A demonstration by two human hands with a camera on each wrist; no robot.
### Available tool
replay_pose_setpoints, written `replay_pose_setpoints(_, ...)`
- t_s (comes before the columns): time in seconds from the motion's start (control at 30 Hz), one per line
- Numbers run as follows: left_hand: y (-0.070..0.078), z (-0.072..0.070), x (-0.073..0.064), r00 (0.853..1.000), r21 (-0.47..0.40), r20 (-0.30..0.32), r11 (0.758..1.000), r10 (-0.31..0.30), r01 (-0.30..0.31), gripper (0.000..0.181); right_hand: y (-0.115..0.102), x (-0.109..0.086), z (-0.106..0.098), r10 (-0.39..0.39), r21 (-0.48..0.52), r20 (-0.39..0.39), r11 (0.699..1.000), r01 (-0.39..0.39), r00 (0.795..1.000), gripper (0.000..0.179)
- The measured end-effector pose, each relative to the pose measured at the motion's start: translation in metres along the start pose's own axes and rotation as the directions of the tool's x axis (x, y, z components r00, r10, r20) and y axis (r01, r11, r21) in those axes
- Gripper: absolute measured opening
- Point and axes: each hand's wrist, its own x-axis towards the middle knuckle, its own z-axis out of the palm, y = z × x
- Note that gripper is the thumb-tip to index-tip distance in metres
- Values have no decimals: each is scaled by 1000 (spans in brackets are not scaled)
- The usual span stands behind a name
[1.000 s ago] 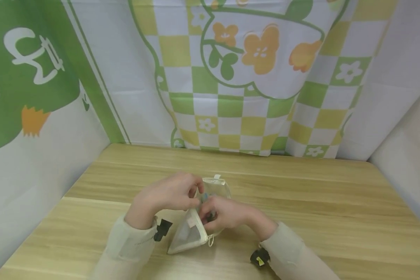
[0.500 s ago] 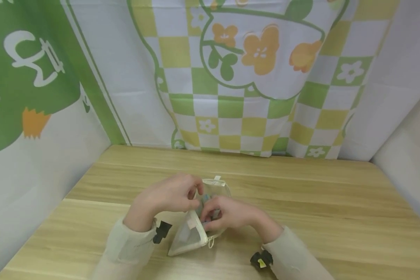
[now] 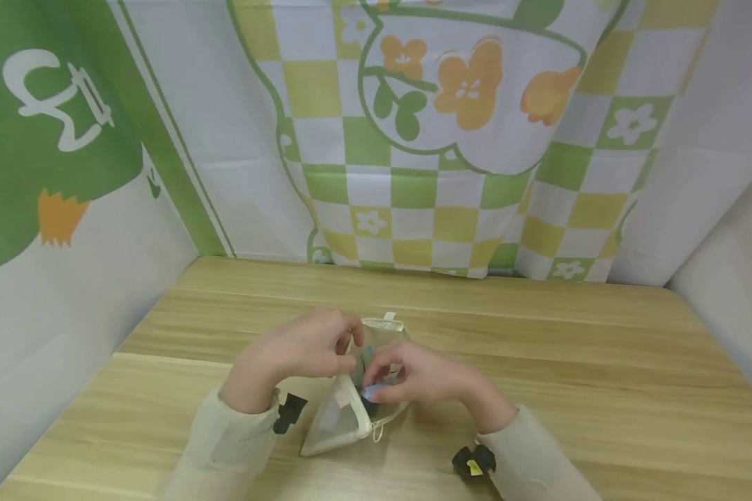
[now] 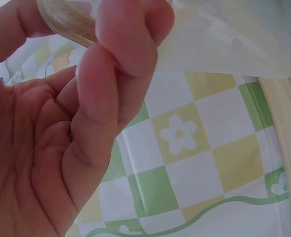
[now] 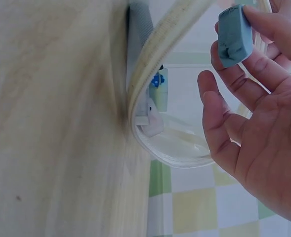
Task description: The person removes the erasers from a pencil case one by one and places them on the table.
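A translucent cream zip pouch (image 3: 333, 426) stands on the table with its mouth spread open. My left hand (image 3: 307, 346) holds the zippered edge (image 4: 68, 22), which passes between thumb and fingers in the left wrist view. At the mouth, my right hand (image 3: 432, 379) pinches a small blue block (image 5: 235, 37) that looks like a worn eraser, its face marked with dark smudges. Inside the pouch, the right wrist view shows a pale green piece with a blue pattern (image 5: 160, 89) and a whitish piece (image 5: 152, 121). Other contents are partly hidden by the hands.
The wooden table (image 3: 570, 362) extends around the pouch on both sides. A checked, flowered curtain (image 3: 413, 188) hangs along its back edge, and a green and white cloth (image 3: 75, 167) hangs at the left. A zipper pull (image 3: 377, 433) dangles at the pouch's front.
My right hand has risen slightly out of the pouch and to the right, bringing the blue eraser-like block into sight. My left hand stays at the pouch edge.
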Motion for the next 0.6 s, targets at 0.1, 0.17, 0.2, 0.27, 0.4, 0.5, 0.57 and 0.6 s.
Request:
replay_pose_setpoints(0.1,0,0,0,1000,2,-2,1000,3,-3,28,-2,-1,-2,-5,-7,-9,1000,5,1000,13)
replay_pose_setpoints(0.17,0,0,0,1000,6,-2,1000,6,-6,28,-3,-2,-4,7,-14,-19,1000,-8,1000,13)
replay_pose_setpoints(0.2,1,0,0,1000,9,-2,1000,7,-7,28,-4,-3,-5,11,-18,-23,1000,-11,1000,13)
replay_pose_setpoints(0.27,1,1,0,1000,16,-2,1000,7,-7,29,-4,-4,-6,23,-23,-32,999,-23,999,12)
replay_pose_setpoints(0.4,1,1,0,1000,21,-2,1000,5,-5,29,-5,-6,-8,18,-37,-43,999,-19,999,12)
replay_pose_setpoints(0.5,1,1,0,1000,17,-1,1000,2,-2,29,-6,-7,-10,12,-67,-55,998,-16,998,12)
replay_pose_setpoints(0.57,1,1,0,1000,16,1,1000,-1,1,28,-6,-8,-11,15,-80,-62,997,-20,998,12)
replay_pose_setpoints(0.6,1,1,0,1000,17,1,1000,-3,3,29,-7,-8,-12,15,-85,-65,996,-21,998,12)
